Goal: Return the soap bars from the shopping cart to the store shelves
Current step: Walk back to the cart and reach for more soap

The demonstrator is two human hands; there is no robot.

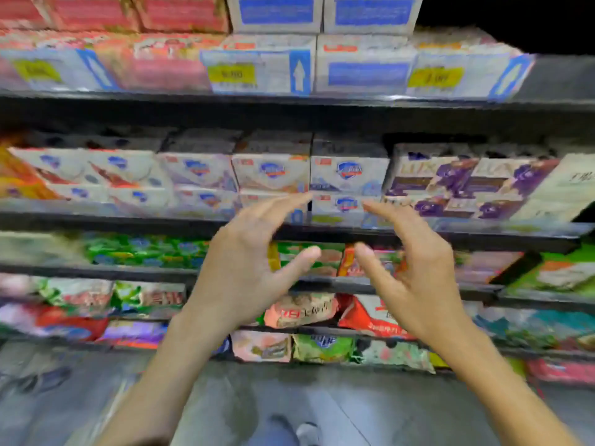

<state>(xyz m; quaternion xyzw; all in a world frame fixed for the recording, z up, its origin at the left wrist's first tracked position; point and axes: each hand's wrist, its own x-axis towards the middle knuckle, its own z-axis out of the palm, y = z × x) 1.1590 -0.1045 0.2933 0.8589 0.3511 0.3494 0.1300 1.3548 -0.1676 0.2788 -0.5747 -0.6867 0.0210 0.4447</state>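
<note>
a store aisle of dark tiered shelves (128, 220) fills the view, all of it blurred. on the middle shelf sit the soap bars (349, 175), white boxes with a blue shield mark, stacked two high in a row. the left hand (254, 262) and right hand (415, 272) are raised side by side in front of that row, palms turned toward each other. each grip is apart, thumb and fingers spread, with nothing held. the fingertips of both hands reach up to the lower white box (346, 204) at the shelf's front edge, one hand on each side of it; the blur hides whether they touch it. just right of the white boxes stand purple soap boxes (450, 181). the shelf above carries pink and blue-labelled cartons with yellow price tags (231, 74) at the front. the lower shelves hold soft packets (302, 309) in green, red and pink. grey floor (289, 397) shows between the forearms.
</note>
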